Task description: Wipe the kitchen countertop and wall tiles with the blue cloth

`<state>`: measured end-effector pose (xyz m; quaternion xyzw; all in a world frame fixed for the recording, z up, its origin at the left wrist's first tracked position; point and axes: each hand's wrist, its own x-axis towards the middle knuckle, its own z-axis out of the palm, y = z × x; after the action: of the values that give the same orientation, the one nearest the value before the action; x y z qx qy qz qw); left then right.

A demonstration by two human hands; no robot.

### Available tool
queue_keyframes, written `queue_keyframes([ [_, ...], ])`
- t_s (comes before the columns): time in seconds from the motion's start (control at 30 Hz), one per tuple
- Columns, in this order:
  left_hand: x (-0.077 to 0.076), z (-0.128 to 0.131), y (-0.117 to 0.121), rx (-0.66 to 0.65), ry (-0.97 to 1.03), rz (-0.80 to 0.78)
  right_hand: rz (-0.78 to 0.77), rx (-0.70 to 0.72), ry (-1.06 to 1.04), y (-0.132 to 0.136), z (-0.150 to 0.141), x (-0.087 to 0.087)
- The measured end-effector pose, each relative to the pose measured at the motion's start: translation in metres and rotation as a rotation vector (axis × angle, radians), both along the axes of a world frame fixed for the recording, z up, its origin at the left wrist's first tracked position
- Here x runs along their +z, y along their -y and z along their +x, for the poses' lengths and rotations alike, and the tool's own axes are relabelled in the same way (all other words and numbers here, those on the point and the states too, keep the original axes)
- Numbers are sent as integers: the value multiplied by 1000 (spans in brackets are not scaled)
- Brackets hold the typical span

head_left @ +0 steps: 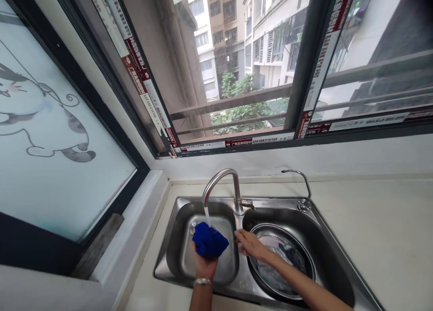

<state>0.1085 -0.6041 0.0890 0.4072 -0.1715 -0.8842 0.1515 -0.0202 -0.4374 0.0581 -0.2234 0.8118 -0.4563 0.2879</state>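
Note:
A crumpled dark blue cloth rests in my left hand, which holds it from below over the left sink basin. Water runs from the curved metal faucet onto the top of the cloth. My right hand hovers near the divider between the two basins, to the right of the cloth and apart from it. Its fingers stretch toward the left basin and hold nothing. Most of my left fingers are hidden behind the cloth.
In the right basin sits a round metal strainer or bowl with glossy, clear-looking items inside, partly hidden by my right forearm. A thin curved spout stands at the back right. The window frame rises behind the pale counter.

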Motion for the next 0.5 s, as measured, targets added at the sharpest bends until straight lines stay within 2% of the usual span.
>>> queue_keyframes([
  [0.1, -14, -2, -7, -59, 36, -45, -121, -20, 229, 40, 35, -7],
  [0.23, -27, 0, -9, -65, 94, -169, -240, -85, 521, 80, 50, -15],
  [0.37, -29, 13, 3, -26, 85, -229, -292, -100, 596, 84, 47, -24],
  [0.5, -35, 28, 18, 106, 66, -195, -399, -178, 607, 80, 40, -27],
])
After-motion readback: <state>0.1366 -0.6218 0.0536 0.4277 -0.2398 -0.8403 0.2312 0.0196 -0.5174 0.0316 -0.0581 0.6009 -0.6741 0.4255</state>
